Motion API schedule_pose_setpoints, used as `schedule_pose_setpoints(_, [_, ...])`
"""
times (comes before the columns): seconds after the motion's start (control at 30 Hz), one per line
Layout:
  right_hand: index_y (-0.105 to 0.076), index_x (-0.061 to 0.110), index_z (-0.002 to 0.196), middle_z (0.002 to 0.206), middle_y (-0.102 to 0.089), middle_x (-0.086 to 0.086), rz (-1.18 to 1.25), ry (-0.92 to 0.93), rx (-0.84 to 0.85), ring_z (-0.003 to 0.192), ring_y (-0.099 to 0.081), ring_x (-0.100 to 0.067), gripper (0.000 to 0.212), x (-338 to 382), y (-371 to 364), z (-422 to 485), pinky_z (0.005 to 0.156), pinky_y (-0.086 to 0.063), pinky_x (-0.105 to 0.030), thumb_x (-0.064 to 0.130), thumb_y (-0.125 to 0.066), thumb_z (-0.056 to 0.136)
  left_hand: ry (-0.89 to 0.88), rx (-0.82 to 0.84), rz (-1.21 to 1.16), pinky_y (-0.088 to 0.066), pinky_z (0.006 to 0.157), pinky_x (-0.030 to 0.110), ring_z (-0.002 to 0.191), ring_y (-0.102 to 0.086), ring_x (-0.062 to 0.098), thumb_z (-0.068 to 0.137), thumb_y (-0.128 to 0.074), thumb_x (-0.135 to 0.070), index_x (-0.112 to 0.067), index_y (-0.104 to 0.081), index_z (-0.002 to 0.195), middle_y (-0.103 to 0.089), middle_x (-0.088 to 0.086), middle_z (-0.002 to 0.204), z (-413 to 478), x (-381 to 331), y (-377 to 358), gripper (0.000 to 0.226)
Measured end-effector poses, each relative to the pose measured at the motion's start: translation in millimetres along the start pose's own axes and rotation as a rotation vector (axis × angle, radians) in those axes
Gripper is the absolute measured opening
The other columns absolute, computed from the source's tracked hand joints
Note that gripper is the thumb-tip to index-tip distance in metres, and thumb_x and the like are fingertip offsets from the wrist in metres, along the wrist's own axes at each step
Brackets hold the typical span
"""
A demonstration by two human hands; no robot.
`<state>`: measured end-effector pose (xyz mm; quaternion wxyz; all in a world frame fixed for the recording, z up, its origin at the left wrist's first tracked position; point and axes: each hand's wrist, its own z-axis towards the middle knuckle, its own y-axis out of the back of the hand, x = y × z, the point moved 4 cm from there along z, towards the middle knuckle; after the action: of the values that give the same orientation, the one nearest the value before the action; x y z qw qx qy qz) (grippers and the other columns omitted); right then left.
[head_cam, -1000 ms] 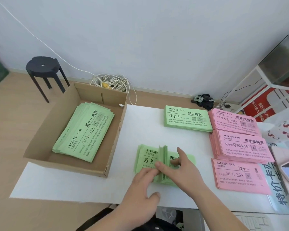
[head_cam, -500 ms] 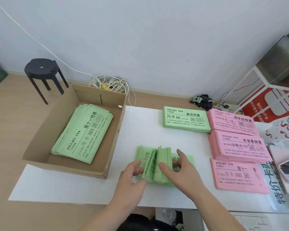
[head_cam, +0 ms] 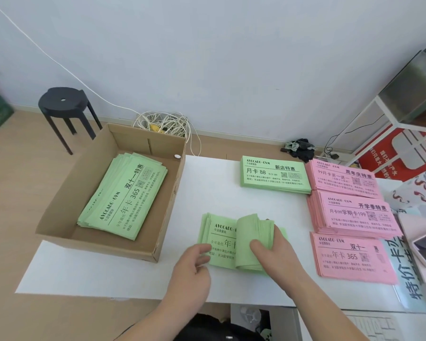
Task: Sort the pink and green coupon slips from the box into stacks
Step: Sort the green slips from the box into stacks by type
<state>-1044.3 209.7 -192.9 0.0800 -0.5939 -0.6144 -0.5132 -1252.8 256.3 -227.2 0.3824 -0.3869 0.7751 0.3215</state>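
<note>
Your right hand (head_cam: 278, 252) is clamped round a bent-up bundle of the green pile (head_cam: 219, 239), mid surface (head_cam: 219, 193). Your left hand (head_cam: 191, 264): thumb on the pile's left edge, fingers curled, can't tell if it grips. More green slips (head_cam: 123, 195) in the box (head_cam: 167, 217); pink stacks (head_cam: 354, 217) at right.

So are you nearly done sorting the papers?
Getting there. Three pink stacks and a green stack sit sorted on the table. The right hand grips a green pile, the left hand at its edge. More green slips wait in the box.
</note>
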Motion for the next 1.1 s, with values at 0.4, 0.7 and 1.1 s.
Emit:
schedule_pose_setpoints(0.4, [-0.012, 0.031, 0.163, 0.128, -0.059, 0.014, -0.054, 0.037, 0.028, 0.119, -0.057, -0.008, 0.116, -6.7, -10.4, 0.5, 0.101, -0.047, -0.034, 0.080, -0.066, 0.073, 0.062, 0.138, -0.206, -0.061, 0.088, 0.028, 0.099, -0.074, 0.010, 0.106, -0.055, -0.023, -0.024, -0.062, 0.129, -0.070, -0.002, 0.121, 21.0, -31.3, -4.2, 0.024])
schedule_pose_setpoints(0.7, [-0.018, 0.027, 0.162, 0.123, -0.062, 0.016, -0.025, 0.040, 0.011, 0.116, -0.059, -0.005, 0.104, -10.6, -8.7, 4.4, 0.100, -0.049, -0.033, 0.066, -0.070, 0.081, 0.087, 0.125, -0.022, -0.065, 0.072, 0.036, 0.079, -0.077, 0.018, 0.105, -0.049, -0.016, -0.017, -0.077, 0.101, -0.079, 0.000, 0.094, 23.6, -28.5, -7.3, 0.028])
schedule_pose_setpoints(1.1, [-0.017, 0.028, 0.162, 0.122, -0.058, 0.016, -0.034, 0.025, 0.020, 0.119, -0.055, -0.008, 0.120, -7.3, -9.3, 1.6, 0.100, -0.045, -0.030, 0.073, -0.078, 0.068, -0.098, 0.082, 0.123, -0.061, 0.073, 0.037, 0.073, -0.074, 0.012, 0.088, -0.078, -0.028, -0.024, -0.073, 0.079, -0.075, -0.004, 0.074, 25.5, -33.9, -14.5, 0.011])
